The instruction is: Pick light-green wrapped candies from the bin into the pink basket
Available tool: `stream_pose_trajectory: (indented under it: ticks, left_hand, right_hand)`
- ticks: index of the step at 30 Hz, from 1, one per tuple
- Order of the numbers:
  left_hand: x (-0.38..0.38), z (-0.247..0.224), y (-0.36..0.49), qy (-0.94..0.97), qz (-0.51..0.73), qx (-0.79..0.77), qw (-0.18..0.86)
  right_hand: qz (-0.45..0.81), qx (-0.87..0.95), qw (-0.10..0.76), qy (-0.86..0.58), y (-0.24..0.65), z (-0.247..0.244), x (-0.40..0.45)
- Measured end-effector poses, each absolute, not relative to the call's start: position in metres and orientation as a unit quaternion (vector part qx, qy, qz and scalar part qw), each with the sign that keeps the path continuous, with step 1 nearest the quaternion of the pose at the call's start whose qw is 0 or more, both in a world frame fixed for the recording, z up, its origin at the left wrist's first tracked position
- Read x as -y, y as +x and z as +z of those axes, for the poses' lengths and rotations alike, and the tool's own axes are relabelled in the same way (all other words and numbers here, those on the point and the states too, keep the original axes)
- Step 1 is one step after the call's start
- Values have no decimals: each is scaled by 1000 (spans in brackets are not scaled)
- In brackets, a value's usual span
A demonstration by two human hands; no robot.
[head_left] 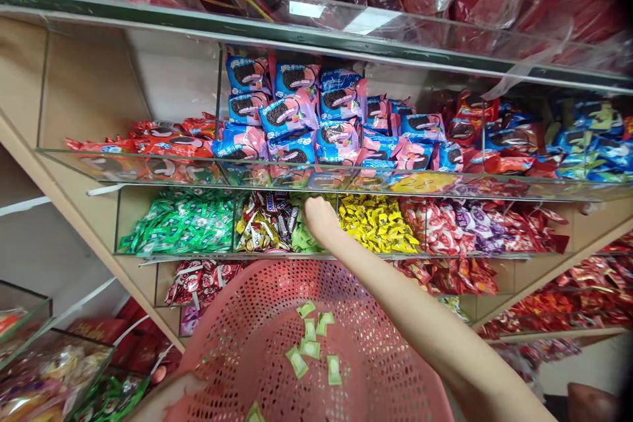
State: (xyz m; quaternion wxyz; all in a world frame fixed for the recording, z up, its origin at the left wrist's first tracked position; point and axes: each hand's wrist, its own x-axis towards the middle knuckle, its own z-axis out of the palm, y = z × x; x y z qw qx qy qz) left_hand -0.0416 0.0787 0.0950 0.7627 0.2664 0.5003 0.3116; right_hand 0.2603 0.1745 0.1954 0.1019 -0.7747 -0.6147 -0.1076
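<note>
A pink perforated plastic basket point(237, 369) is held in front of the shelves, tilted so that its inside shows. Several small light-green wrapped candies point(310, 348) lie in it. My left hand point(171, 395) grips the basket's rim at the lower left, partly cut off by the frame. My right hand point(320, 219) reaches over the basket into a shelf compartment of light-green candies point(301, 236). Its fingers are curled in and face away from me, so whatever they hold is hidden.
Green candies point(180, 224), mixed chocolates point(264, 221) and yellow candies point(378, 223) fill neighbouring compartments. Above, a glass-fronted shelf point(297, 175) holds blue-and-pink cookie packs point(291, 112). Red-and-white candies point(429, 227) lie farther right. Glass bins point(59, 369) stand at lower left.
</note>
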Motion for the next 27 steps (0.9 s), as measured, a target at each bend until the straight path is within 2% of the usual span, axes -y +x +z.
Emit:
stream_pose_trajectory:
  ticks: [7,21,27]
  left_hand:
    - [-76,103,-32,274,314,-489,766]
    - [-81,89,-45,239,302,-526,758]
    - [-83,84,-48,236,314,-525,755]
  right_hand:
    - [-94,603,105,-785,263,195,-184]
    - [-106,618,127,-769,256,204,-165]
    - [-131,649,197,-723,256,202,-127]
